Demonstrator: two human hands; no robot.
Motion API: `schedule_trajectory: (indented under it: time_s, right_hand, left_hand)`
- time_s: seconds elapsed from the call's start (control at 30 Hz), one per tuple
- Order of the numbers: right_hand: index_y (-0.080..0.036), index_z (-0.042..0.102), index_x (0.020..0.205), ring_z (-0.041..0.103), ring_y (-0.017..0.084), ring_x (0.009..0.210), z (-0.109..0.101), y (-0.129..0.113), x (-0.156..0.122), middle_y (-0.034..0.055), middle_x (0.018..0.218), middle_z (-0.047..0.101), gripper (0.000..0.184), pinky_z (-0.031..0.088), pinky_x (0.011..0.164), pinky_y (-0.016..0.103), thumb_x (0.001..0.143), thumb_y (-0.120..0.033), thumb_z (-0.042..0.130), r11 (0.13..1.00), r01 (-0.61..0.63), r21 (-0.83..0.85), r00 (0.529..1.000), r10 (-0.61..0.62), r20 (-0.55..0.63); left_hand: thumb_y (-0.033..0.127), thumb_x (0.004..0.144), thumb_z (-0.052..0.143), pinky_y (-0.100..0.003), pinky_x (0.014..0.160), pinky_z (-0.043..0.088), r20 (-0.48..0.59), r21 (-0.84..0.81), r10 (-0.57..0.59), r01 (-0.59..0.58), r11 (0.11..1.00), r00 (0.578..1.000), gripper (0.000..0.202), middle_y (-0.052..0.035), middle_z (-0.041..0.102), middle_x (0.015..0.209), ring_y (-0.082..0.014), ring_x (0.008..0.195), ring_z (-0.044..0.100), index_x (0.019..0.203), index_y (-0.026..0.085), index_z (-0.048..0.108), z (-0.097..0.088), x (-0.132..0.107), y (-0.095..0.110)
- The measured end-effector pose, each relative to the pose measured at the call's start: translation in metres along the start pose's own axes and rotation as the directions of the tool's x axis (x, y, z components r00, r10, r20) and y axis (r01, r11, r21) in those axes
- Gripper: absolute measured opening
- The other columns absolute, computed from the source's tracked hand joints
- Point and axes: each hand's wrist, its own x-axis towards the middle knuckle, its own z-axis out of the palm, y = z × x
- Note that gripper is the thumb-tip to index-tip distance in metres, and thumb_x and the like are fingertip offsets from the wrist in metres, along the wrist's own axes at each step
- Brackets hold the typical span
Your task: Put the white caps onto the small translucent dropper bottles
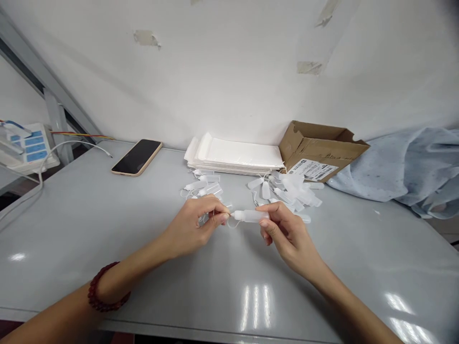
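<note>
My right hand (pixel 283 231) grips a small translucent white dropper bottle (pixel 247 216) by its base, thumb and fingers closed around it. The bottle lies level over the table, its narrow nozzle pointing left. A thin white loop hangs below its neck. At the nozzle tip, my left hand (pixel 199 222) is closed in a pinch; what sits between its fingertips is too small to make out. Beyond my left hand lies a group of similar bottles (pixel 210 189). A bigger heap of them (pixel 296 191) spreads behind my right hand.
A stack of white envelopes (pixel 244 155) lies against the wall, with a cardboard box (pixel 322 150) tilted beside it. Blue-grey cloth (pixel 398 167) covers the right back. A phone (pixel 136 157) rests at the left back, near a white cable (pixel 77 142) and a power strip (pixel 34 148).
</note>
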Motion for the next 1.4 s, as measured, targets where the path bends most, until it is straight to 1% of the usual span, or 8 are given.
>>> schedule_trajectory:
  time_s: [0.13, 0.37, 0.5, 0.67, 0.77, 1.0, 1.17, 1.4]
  right_hand:
    - [-0.019, 0.051, 0.099, 0.05, 0.01, 0.049, 0.002, 0.0, 0.0, -0.0051, 0.06, 0.048, 0.018, 0.04, 0.048, 0.024, 0.093, -0.033, 0.043, 1.0, 0.01, -0.015, 1.0, -0.01, 0.007]
    - [-0.018, 0.052, 0.099, 0.05, 0.01, 0.049, 0.003, 0.001, 0.001, -0.0045, 0.06, 0.049, 0.016, 0.039, 0.046, 0.022, 0.092, -0.03, 0.043, 0.997, 0.047, -0.055, 0.999, -0.046, 0.015]
    - [-0.019, 0.053, 0.1, 0.052, 0.01, 0.052, 0.003, 0.0, -0.001, -0.0038, 0.062, 0.051, 0.016, 0.042, 0.049, 0.023, 0.092, -0.031, 0.046, 0.999, 0.02, 0.033, 1.0, -0.021, 0.015]
    - [-0.02, 0.055, 0.103, 0.055, 0.011, 0.057, 0.001, -0.001, -0.001, -0.0021, 0.067, 0.057, 0.017, 0.044, 0.054, 0.026, 0.092, -0.032, 0.05, 0.979, -0.014, 0.203, 0.999, 0.022, -0.035]
    - [-0.02, 0.055, 0.102, 0.055, 0.011, 0.056, 0.001, 0.0, -0.001, -0.0022, 0.067, 0.057, 0.017, 0.044, 0.054, 0.026, 0.091, -0.032, 0.051, 0.973, -0.02, 0.23, 0.999, 0.031, -0.045]
    - [-0.021, 0.056, 0.102, 0.056, 0.011, 0.056, 0.002, 0.004, -0.001, -0.0022, 0.067, 0.057, 0.018, 0.043, 0.053, 0.026, 0.092, -0.034, 0.051, 0.983, -0.021, 0.183, 0.999, 0.029, -0.041]
    - [-0.019, 0.057, 0.099, 0.056, 0.011, 0.053, 0.004, 0.004, -0.002, -0.0017, 0.064, 0.059, 0.019, 0.042, 0.05, 0.026, 0.091, -0.036, 0.052, 0.987, -0.044, 0.151, 0.998, 0.05, -0.033]
    - [-0.017, 0.057, 0.093, 0.055, 0.01, 0.047, 0.004, 0.002, 0.001, -0.0021, 0.061, 0.06, 0.021, 0.043, 0.05, 0.026, 0.089, -0.037, 0.053, 0.975, -0.117, 0.191, 0.993, 0.113, 0.034]
  left_hand:
    - [0.02, 0.088, 0.048, -0.025, 0.065, 0.04, -0.005, 0.014, -0.008, 0.008, 1.0, 1.0, 0.02, 0.0002, 0.061, 0.068, -0.0124, 0.066, 0.053, 0.073, 0.017, 0.062, -0.001, 0.001, -0.002]
    - [0.017, 0.086, 0.05, -0.024, 0.064, 0.04, 0.028, 0.018, -0.01, 0.01, 1.0, 1.0, 0.018, 0.0008, 0.061, 0.07, -0.0119, 0.067, 0.053, 0.074, 0.017, 0.063, 0.0, 0.001, -0.006]
    - [0.021, 0.087, 0.051, -0.025, 0.065, 0.039, 0.035, -0.008, -0.05, 0.05, 0.999, 0.998, 0.019, 0.0011, 0.06, 0.071, -0.012, 0.067, 0.053, 0.074, 0.017, 0.065, -0.008, 0.001, -0.001]
    - [0.027, 0.088, 0.054, -0.025, 0.068, 0.042, 0.091, -0.087, -0.068, 0.076, 0.993, 0.994, 0.015, 0.0012, 0.064, 0.08, -0.0122, 0.072, 0.055, 0.089, 0.021, 0.068, -0.02, 0.003, 0.003]
    - [0.027, 0.088, 0.056, -0.024, 0.067, 0.043, 0.081, -0.093, -0.086, 0.093, 0.991, 0.993, 0.015, 0.002, 0.063, 0.079, -0.0115, 0.072, 0.055, 0.093, 0.022, 0.068, -0.021, 0.004, 0.003]
    - [0.029, 0.087, 0.055, -0.025, 0.066, 0.042, 0.07, -0.091, -0.099, 0.105, 0.99, 0.993, 0.016, 0.0013, 0.063, 0.077, -0.0121, 0.07, 0.053, 0.083, 0.02, 0.068, -0.02, 0.003, 0.003]
    - [0.029, 0.087, 0.054, -0.025, 0.065, 0.04, 0.073, -0.035, -0.122, 0.125, 0.992, 0.99, 0.017, 0.0017, 0.061, 0.075, -0.0119, 0.069, 0.053, 0.08, 0.02, 0.067, -0.019, 0.002, 0.002]
    - [0.026, 0.086, 0.052, -0.025, 0.067, 0.04, 0.14, 0.007, -0.131, 0.131, 0.991, 0.981, 0.018, 0.0023, 0.059, 0.072, -0.0114, 0.068, 0.051, 0.074, 0.018, 0.064, -0.018, 0.003, -0.002]
